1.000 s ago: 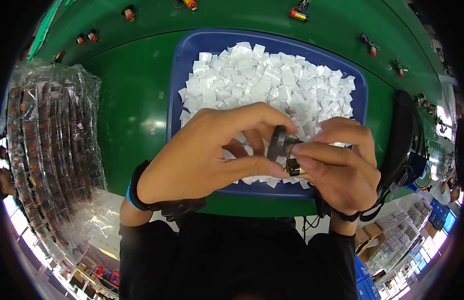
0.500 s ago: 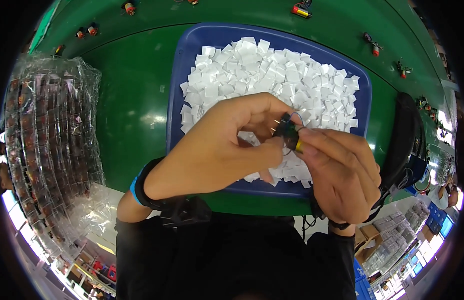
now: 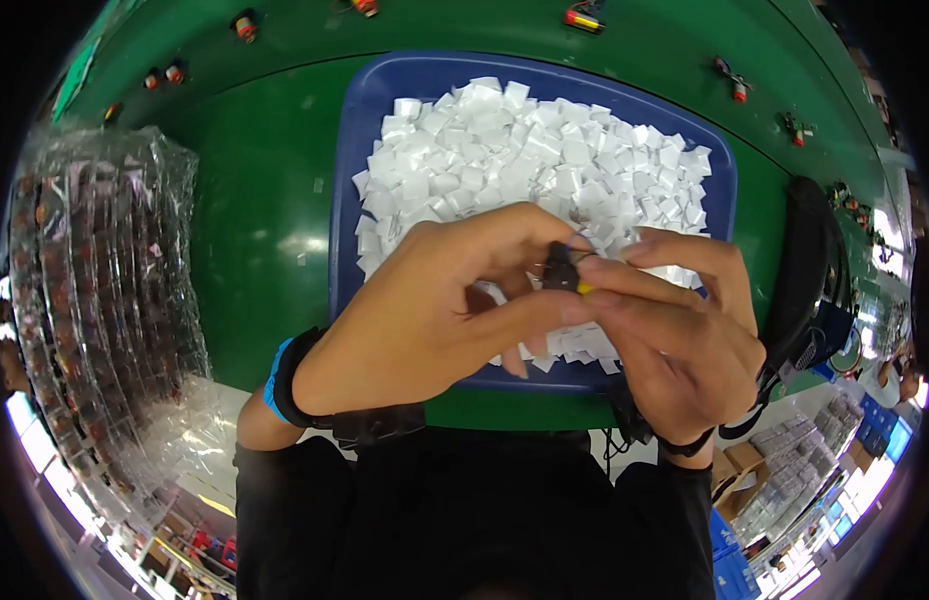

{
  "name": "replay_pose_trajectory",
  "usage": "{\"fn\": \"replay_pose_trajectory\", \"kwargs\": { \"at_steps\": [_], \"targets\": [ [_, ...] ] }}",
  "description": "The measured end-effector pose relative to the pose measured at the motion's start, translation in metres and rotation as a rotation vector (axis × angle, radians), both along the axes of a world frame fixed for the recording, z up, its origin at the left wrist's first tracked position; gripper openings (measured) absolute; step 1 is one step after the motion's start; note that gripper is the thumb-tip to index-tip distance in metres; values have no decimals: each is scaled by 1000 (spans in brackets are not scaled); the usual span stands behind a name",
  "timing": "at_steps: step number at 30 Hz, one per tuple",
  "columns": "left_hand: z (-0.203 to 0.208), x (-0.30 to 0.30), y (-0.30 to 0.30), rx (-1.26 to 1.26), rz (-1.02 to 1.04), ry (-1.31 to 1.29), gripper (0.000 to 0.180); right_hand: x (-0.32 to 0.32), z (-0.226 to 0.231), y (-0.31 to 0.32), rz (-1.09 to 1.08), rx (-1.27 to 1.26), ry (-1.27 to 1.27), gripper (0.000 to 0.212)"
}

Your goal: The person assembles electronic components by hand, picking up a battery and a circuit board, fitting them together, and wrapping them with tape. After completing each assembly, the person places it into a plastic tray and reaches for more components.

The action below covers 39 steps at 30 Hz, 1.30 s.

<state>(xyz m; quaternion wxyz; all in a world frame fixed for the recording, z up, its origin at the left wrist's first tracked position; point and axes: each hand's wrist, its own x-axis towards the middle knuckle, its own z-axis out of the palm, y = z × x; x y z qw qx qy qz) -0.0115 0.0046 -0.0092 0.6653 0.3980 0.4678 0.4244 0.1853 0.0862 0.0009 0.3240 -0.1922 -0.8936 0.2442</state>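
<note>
Above the tray, my left hand [image 3: 444, 295] is closed, pinching a small black part with metal pins [image 3: 558, 268] between thumb and fingers. Thin wires and a yellow piece show at the black part's right side. From the right, my right hand [image 3: 689, 325] grips that yellow end with closed thumb and forefinger, and another finger stands raised apart. Fingertips hide much of the part. Beneath both hands lies a blue tray [image 3: 346, 200] heaped with small white square pieces [image 3: 534, 150], loosely scattered over one another.
Clear plastic packaging [image 3: 114, 280] with rows of compartments is stacked at the left. Several small wired assemblies with red or yellow cylinders [image 3: 584, 21] lie along the far green surface [image 3: 464, 25]. A long black object [image 3: 796, 260] stands right of the tray.
My hands have turned the black part, so its pins and yellow end show less. A right-hand finger has lifted away. The far wired assemblies appear slightly further left.
</note>
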Motion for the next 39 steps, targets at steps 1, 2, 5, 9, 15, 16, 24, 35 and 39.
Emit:
{"fn": "replay_pose_trajectory", "kwargs": {
  "at_steps": [1,2,5,9,15,16,24,35,39],
  "targets": [
    [5,-2,0,-20,53,-31,31,-4,0,1,-5,23,50,27],
    [11,-3,0,-42,107,-56,31,-8,-1,2,-9,43,106,28],
    [12,2,-1,-17,179,-125,29,3,8,3,-54,-23,118,28],
    [0,11,-7,108,256,-163,26,14,10,-1,-77,-341,68,28],
    [-8,15,-4,355,282,77,35,7,-6,-4,-5,-467,208,26],
    [-6,13,-4,354,275,79,35,7,-5,-5,-10,-468,213,26],
    [-1,5,-2,621,204,563,40,4,-6,-10,16,-613,324,21],
    [-4,10,-2,671,244,566,42,6,-4,-6,41,-633,265,17],
    [-4,12,-2,734,247,617,43,6,-1,-6,44,-704,238,12]
  ]
}}
